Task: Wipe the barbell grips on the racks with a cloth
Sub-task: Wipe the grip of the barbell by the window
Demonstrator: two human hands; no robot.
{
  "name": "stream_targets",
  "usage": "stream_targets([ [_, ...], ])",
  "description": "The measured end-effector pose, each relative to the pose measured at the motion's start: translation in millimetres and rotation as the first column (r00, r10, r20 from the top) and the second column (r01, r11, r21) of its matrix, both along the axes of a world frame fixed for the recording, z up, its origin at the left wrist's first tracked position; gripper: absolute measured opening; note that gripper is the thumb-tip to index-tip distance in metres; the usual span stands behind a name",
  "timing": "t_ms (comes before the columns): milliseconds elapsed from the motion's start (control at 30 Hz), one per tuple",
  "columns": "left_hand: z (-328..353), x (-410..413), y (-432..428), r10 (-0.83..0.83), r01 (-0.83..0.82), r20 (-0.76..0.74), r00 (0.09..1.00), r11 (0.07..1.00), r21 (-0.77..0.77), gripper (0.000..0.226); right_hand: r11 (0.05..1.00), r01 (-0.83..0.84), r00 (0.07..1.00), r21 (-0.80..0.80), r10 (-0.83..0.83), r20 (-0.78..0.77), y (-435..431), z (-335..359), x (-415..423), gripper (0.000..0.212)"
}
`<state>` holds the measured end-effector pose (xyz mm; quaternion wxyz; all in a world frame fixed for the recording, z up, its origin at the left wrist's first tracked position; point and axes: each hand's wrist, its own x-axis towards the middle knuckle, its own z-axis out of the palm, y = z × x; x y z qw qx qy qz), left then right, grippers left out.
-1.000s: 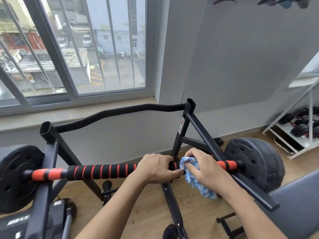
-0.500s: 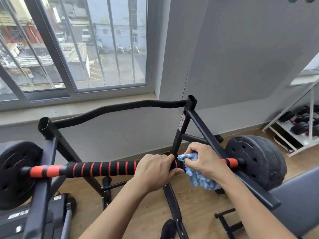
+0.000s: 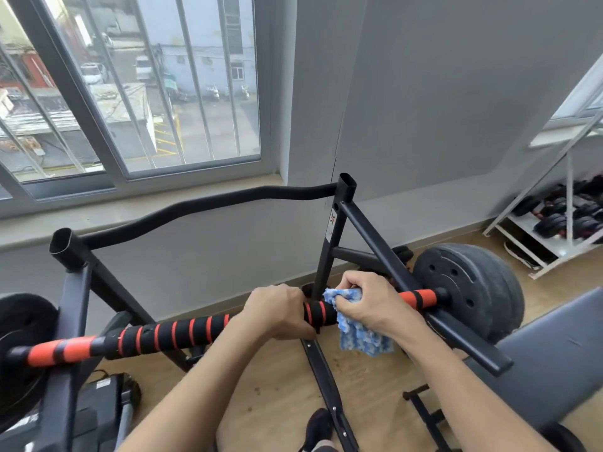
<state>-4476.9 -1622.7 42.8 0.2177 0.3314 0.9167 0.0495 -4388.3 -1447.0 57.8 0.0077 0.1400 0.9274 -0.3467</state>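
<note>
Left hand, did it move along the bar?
Yes, a little. The left hand slid left along the bar, away from the black rack post. More striped grip now shows between it and the cloth.

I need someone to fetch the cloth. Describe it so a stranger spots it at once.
Find the barbell lying across the black rack under the window. Near its right end, the right hand presses the cloth onto the striped foam. It is the only fluffy blue-and-white thing there.
</note>
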Motion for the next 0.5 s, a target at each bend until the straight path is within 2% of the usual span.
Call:
stream_targets([
  [67,1.6,1.7,-1.3,0.011,-0.011,-0.011,1.000,1.000,0.008,0.024,1.000,0.013,0.999,0.026,-0.012,-0.034,-2.4,-0.9,2.3,0.017],
  [133,-3.0,11.1,-2.1,0.035,-0.027,-0.155,0.987,0.998,0.048,0.031,0.999,0.025,0.998,0.041,-0.022,-0.056,-3.6,-3.2,4.3,0.016],
  [233,-13.7,23.4,-2.4,0.081,-0.039,-0.331,0.940,0.991,0.130,0.027,0.998,0.048,0.997,0.051,-0.045,-0.068,-6.9,-5.4,3.1,0.015],
  [267,-17.0,27.0,-3.0,0.076,-0.036,-0.389,0.918,0.993,0.109,0.026,0.997,0.056,0.996,0.059,-0.052,-0.068,-8.5,-6.0,1.7,0.015],
  [400,-41.9,39.6,-6.9,-0.012,0.101,-0.571,0.821,0.987,0.125,0.040,0.996,0.070,0.996,0.057,-0.067,-0.056,-12.2,-7.5,-1.3,0.016],
  [500,-32.3,33.9,-6.4,-0.032,0.113,-0.499,0.866,0.985,0.133,0.027,0.997,0.056,0.997,0.047,-0.053,-0.064,-11.7,-7.8,3.3,0.016],
])
